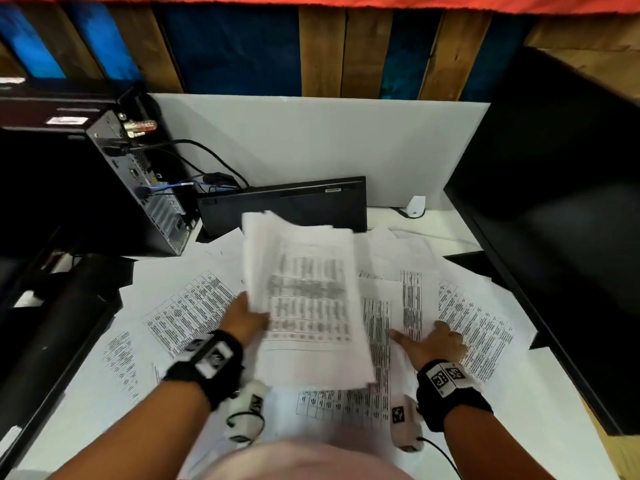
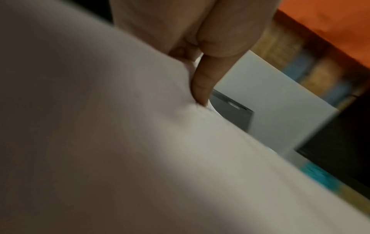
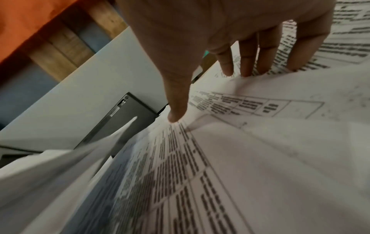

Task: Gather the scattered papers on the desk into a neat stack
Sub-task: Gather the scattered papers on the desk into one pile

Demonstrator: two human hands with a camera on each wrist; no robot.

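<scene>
Printed sheets with tables lie scattered over the white desk. My left hand grips the left edge of a bundle of papers raised above the desk, blurred by motion. In the left wrist view the bundle fills the frame, with the fingers of my left hand against it. My right hand rests with fingers spread on loose sheets at the right. The right wrist view shows my right hand with straight fingertips touching a printed sheet.
A black keyboard stands on edge against the white partition behind the papers. A computer tower with cables sits at back left. A dark monitor is at the right, and a small white adapter near the partition.
</scene>
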